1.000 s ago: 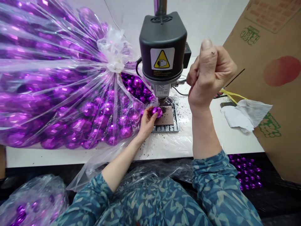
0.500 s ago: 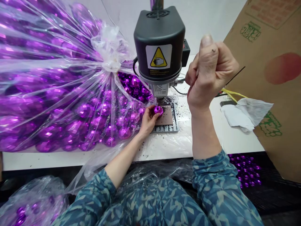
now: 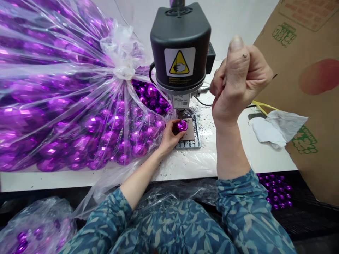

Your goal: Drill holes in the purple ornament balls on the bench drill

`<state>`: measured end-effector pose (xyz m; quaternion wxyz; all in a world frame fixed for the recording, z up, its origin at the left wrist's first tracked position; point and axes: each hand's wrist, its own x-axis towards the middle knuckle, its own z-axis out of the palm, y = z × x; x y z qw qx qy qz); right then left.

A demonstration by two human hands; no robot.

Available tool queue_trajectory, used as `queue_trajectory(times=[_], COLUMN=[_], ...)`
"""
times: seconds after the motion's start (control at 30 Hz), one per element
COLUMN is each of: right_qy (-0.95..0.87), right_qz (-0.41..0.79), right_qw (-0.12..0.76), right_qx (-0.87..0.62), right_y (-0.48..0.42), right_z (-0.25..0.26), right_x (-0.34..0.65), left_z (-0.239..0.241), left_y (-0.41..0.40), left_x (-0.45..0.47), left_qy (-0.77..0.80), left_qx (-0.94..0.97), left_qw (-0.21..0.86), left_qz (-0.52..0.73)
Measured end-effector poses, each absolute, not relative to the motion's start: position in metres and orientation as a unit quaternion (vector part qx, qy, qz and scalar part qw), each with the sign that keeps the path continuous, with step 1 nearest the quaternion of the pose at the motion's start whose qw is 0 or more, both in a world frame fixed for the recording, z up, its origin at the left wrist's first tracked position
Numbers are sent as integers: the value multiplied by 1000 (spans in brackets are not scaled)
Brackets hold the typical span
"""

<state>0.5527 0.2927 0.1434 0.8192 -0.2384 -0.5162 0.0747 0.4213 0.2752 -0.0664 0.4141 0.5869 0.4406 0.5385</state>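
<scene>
Between the thumb and fingers of my left hand (image 3: 171, 137) is a shiny purple faceted ball (image 3: 182, 125), held over the flat board (image 3: 190, 131) on the metal base plate (image 3: 198, 139). The ball sits just below the lower end of the black-topped bench drill press (image 3: 180, 46); the drill tip is hard to make out. My right hand (image 3: 238, 84) is closed in a fist around the press's lever (image 3: 203, 90), thumb on top. Most of the lever is hidden by the fist.
A big clear plastic bag (image 3: 124, 67) of purple balls fills the left side, with an opening near the press. Dark shavings speckle the white table (image 3: 172, 169). To the right are crumpled white paper (image 3: 272, 128) and a cardboard box (image 3: 317, 116). Purple balls (image 3: 277, 192) lie below the table.
My left hand has shifted slightly right with the ball, which is turned and now lies more directly under the press. My right hand stays on the lever, nearly unmoved.
</scene>
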Motion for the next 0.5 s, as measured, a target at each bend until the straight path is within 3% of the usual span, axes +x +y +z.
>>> queue_trajectory(times=[0.5], right_qy=[-507], right_qz=[106], right_qw=[835], right_qx=[-186], right_y=[291], right_z=[142], right_x=[551], left_z=[-65], left_y=[273], left_x=[424], left_qy=[446], left_qx=[595], left_qw=[419], left_qz=[522])
